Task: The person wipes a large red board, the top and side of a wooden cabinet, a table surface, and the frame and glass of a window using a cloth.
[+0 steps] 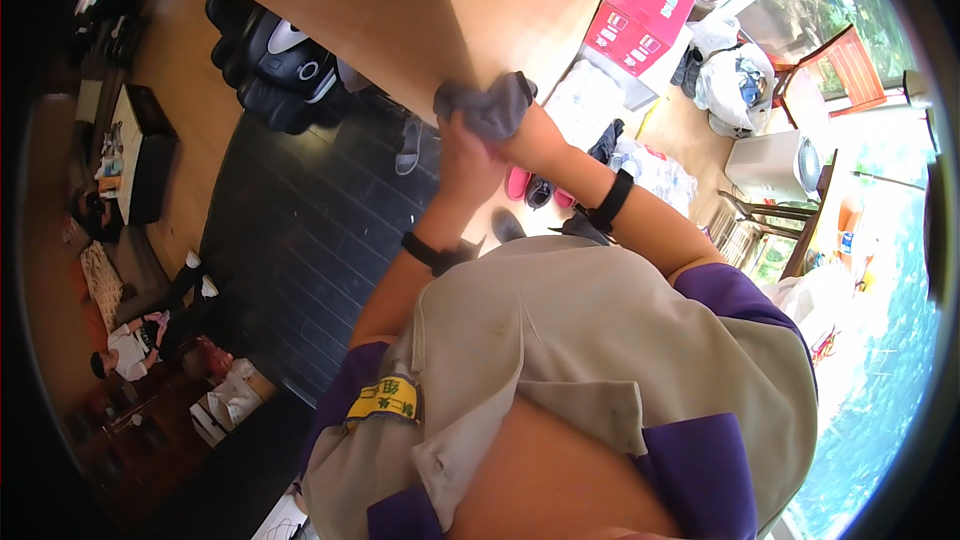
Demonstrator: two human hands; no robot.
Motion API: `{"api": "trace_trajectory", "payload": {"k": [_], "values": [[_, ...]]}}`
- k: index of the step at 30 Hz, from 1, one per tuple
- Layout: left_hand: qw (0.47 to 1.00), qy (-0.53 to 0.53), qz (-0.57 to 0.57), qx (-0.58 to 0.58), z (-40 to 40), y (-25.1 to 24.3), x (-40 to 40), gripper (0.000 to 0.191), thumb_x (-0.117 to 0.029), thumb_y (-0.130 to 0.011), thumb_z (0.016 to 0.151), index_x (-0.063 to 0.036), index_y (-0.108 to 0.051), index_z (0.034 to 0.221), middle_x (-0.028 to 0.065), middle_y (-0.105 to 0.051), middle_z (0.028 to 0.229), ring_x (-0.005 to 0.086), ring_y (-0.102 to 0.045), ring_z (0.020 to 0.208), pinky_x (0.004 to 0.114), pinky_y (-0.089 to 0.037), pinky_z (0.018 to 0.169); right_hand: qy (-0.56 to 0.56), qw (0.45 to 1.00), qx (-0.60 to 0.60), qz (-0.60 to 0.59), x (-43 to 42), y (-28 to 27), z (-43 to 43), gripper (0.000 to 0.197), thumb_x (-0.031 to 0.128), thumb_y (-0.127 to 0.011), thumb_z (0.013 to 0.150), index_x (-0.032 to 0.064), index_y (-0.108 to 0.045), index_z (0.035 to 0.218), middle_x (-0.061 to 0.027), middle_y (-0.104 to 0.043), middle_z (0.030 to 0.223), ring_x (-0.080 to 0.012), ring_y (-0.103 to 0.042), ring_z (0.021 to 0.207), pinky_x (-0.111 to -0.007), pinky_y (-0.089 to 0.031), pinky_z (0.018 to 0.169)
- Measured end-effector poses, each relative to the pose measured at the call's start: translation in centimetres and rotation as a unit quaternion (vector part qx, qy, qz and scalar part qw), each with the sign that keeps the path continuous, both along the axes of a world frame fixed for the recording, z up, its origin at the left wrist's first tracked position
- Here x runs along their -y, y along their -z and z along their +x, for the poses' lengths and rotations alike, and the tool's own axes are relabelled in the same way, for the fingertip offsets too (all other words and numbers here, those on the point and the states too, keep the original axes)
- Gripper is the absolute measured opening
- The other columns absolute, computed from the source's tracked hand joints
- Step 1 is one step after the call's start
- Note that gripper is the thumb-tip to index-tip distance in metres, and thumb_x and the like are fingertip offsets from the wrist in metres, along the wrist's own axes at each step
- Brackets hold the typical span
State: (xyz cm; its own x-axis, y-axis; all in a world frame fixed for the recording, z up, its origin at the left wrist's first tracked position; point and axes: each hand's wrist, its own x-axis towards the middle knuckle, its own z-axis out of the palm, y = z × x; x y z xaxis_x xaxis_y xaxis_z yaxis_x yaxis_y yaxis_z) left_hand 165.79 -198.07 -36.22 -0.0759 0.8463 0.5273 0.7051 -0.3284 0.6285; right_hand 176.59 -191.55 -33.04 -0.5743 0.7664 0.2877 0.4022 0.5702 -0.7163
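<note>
A bunched grey cloth [487,109] lies against the lower end of a light wooden panel's corner edge [469,67]. My right hand [525,139] grips it from the right, with its fingers mostly hidden in the folds. From below and the left, my left hand [472,161] holds the same cloth, fingertips on its lower left side. The two hands are close together, and where one ends and the other begins is partly blurred. Both wrists bear black bands.
Shoes, a grey slipper [408,146] and plastic bags [656,176] lie on the floor below. A red carton [641,7] stands at the upper right, a black massage chair [281,64] at the upper left. Another person [131,352] sits far left. An orange chair [851,71] stands by the windows.
</note>
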Motion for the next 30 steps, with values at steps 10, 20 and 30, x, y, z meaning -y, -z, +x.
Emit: {"api": "trace_trajectory", "payload": {"k": [10,20,30], "values": [[0.969,-0.038,0.240,0.049,-0.4,-13.0,-3.7,0.046,-0.013,-0.078,0.066,0.0003,-0.048,0.099,0.0175,-0.053,0.107,0.0383,-0.046,0.099,0.044,-0.039,0.087,0.038,0.992,-0.113,0.044,-1.0,-12.3,0.4,0.036,0.015,-0.072,0.068,0.0039,-0.057,0.100,-0.0157,-0.054,0.098,-0.0355,-0.058,0.086,-0.039,-0.049,0.071],[0.983,-0.065,0.120,0.121,-1.3,0.8,-4.2,0.028,-0.015,-0.075,0.065,-0.0062,-0.056,0.084,0.0134,-0.057,0.085,0.0335,-0.053,0.081,0.041,-0.042,0.072,0.021,0.994,-0.028,0.108,-0.5,-4.7,-1.1,0.024,0.017,-0.067,0.074,-0.0019,-0.056,0.085,-0.0191,-0.050,0.076,-0.0353,-0.055,0.074,-0.040,-0.046,0.061],[0.992,0.083,-0.028,-0.094,-3.1,3.2,-1.6,0.041,-0.010,-0.064,0.075,-0.0047,-0.056,0.115,0.0164,-0.061,0.092,0.0368,-0.058,0.087,0.044,-0.046,0.078,0.016,0.996,-0.039,-0.084,-1.1,-0.4,-1.2,0.026,0.023,-0.067,0.075,0.0061,-0.064,0.095,-0.0145,-0.061,0.071,-0.0221,-0.057,0.058,-0.032,-0.048,0.058]]}}
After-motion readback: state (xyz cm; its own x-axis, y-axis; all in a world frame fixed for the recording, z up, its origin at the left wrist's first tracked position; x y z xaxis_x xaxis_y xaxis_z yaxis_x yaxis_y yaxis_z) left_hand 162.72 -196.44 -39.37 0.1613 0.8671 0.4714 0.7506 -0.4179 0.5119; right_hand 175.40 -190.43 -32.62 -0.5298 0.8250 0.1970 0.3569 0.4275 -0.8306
